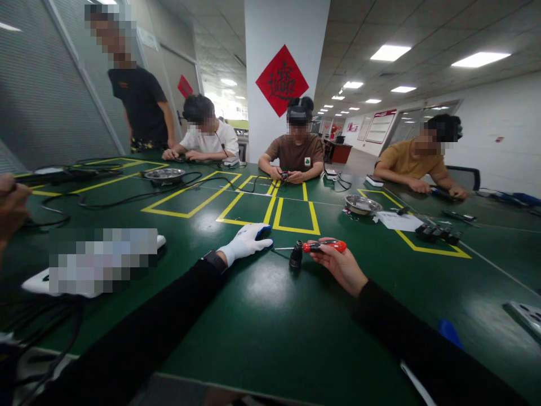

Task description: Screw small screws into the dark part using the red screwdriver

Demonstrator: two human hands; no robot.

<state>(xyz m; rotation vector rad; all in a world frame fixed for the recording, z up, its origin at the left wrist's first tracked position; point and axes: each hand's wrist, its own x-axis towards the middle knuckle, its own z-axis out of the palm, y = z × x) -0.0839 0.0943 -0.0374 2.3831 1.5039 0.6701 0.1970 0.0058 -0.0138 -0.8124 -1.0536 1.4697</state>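
My right hand [340, 265], bare, is wrapped round the red and black handle of a screwdriver [325, 246]. The screwdriver lies almost level, its thin metal shaft pointing left toward my other hand. A small black part with a round, ribbed base [296, 256] stands on the green table beside the shaft; whether the two touch I cannot tell. My left hand [247, 241] wears a white glove with blue on the finger side. It rests at the table surface near the shaft's tip, thumb and fingers apart, with nothing visible held in it.
Yellow tape outlines [296, 230] mark the green table [262, 316]. Metal bowls [362, 204] stand farther off, with black parts [439, 232] at the right. A white power strip [160, 242] and cables lie left. Several people work around the table; a hand [12, 206] enters at left.
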